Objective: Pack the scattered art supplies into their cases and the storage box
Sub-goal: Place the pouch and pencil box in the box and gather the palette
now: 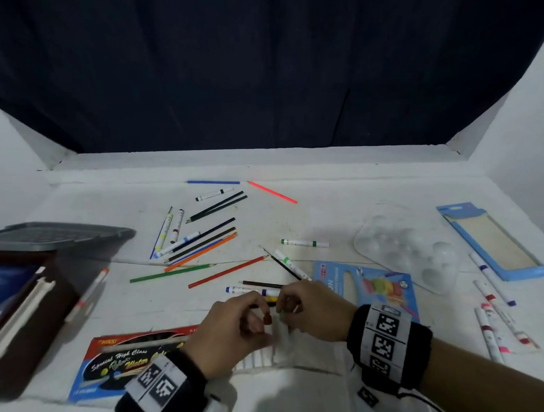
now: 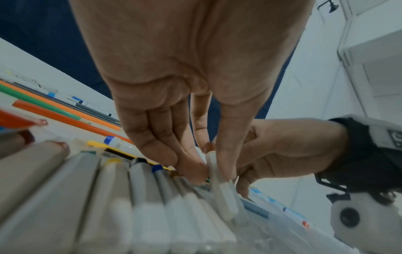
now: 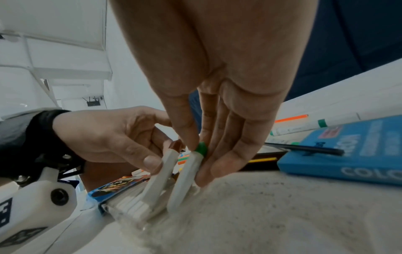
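Both hands meet near the table's front, over a row of white paint tubes [image 1: 259, 358] lying in a clear tray. My left hand [image 1: 260, 316] pinches a white tube with a brown cap [image 1: 267, 319], tilted up from the row. Beside it, my right hand [image 1: 284, 308] pinches a white tube with a green cap [image 3: 201, 148], also raised at its cap end. In the left wrist view my left hand [image 2: 208, 170] grips its tube [image 2: 222, 190] above the row. The right wrist view has my right hand [image 3: 195, 154] on the green-capped tube, with the brown-capped tube [image 3: 158, 177] close to its left.
A red watercolour box [image 1: 129, 358] lies under my left wrist. A brown storage box [image 1: 24, 289] with a grey lid [image 1: 57, 237] stands at the left. Several pencils and markers [image 1: 201, 243] lie scattered mid-table. A clear palette [image 1: 408, 250], two blue cases [image 1: 366, 286] [image 1: 491, 241] and markers [image 1: 495, 318] sit right.
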Action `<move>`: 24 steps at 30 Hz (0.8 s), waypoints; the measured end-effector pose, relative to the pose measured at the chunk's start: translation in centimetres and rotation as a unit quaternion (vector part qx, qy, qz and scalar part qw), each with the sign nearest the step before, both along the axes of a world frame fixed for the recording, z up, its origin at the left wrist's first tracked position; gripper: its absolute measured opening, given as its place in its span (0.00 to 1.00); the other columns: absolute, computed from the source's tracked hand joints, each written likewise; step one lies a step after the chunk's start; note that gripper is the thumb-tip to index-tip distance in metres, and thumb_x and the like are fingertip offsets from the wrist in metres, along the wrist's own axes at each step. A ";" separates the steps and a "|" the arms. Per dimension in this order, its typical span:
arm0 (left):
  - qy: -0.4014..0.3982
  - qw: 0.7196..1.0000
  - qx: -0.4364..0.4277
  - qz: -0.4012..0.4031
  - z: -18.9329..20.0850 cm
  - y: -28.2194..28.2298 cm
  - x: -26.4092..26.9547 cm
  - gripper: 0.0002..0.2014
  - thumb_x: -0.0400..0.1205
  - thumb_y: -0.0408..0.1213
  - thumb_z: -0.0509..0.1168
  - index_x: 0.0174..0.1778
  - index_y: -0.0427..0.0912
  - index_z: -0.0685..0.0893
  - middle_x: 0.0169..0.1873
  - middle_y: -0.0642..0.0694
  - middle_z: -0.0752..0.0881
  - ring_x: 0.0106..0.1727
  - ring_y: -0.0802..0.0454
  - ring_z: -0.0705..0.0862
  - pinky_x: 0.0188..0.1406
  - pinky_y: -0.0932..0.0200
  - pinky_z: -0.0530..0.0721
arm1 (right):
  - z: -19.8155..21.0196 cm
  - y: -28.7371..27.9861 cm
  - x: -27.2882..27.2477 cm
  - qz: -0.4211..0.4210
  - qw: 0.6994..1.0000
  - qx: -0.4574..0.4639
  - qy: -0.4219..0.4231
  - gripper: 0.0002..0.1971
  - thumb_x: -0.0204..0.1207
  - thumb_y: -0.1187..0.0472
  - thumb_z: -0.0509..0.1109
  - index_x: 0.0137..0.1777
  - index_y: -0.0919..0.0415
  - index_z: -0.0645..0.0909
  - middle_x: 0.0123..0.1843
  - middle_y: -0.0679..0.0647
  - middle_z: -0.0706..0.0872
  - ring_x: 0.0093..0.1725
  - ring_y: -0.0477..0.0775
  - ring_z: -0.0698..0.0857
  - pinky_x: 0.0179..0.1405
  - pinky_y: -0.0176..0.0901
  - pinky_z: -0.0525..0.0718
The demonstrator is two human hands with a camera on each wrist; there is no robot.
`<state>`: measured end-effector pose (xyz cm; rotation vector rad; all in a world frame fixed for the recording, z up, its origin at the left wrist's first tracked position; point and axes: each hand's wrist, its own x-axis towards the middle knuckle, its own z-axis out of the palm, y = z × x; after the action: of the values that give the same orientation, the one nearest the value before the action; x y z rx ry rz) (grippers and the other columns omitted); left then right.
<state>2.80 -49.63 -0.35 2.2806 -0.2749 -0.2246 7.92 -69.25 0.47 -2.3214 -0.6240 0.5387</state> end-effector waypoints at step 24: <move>-0.018 0.960 0.278 -0.039 0.6 0.7 2.3 0.06 0.83 0.43 0.67 0.51 0.54 0.89 0.45 0.58 0.85 0.43 0.59 0.80 0.41 0.67 0.70 | 0.7 0.9 -1.5 0.173 0.956 -0.168 -0.170 0.14 0.76 0.53 0.72 0.60 0.54 0.86 0.58 0.52 0.84 0.58 0.54 0.81 0.58 0.51 0.82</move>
<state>5.06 -48.96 0.21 2.8355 -0.3544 -0.3326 6.39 -68.34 1.19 -2.6681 -1.1986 0.4266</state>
